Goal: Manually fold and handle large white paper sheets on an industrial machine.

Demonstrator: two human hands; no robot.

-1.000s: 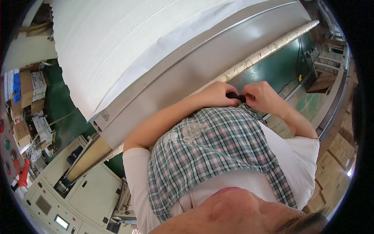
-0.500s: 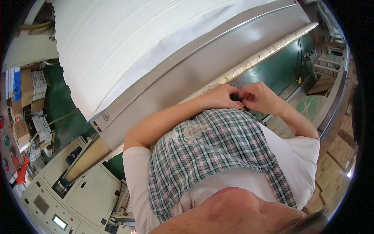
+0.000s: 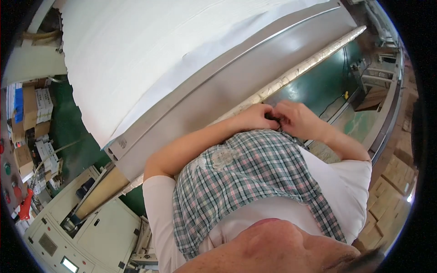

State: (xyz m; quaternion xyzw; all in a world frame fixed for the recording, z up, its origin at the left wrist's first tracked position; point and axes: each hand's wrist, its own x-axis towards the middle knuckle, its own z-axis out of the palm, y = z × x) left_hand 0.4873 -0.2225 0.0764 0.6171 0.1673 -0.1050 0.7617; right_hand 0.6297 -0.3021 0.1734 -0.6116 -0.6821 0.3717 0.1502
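Note:
My left hand and my right hand meet in front of my waist, just above the edge of my green-and-white checked apron. Between them is a small black object, mostly hidden by the fingers, so its kind cannot be made out. The left fingers are curled around it. My right fingers are bent and pinched against its right side, slightly blurred. Both hands are close to the foil-wrapped bar along the machine's near side.
Beyond the bar lies a grey metal ledge with a large stack of white sheets behind it. Cream cabinets stand at lower left, cartons at far left. Stacked brown boxes are at right, above a green floor.
My right hand has turned over the black object and closed nearer to the left hand, covering more of it. The view has shifted slightly.

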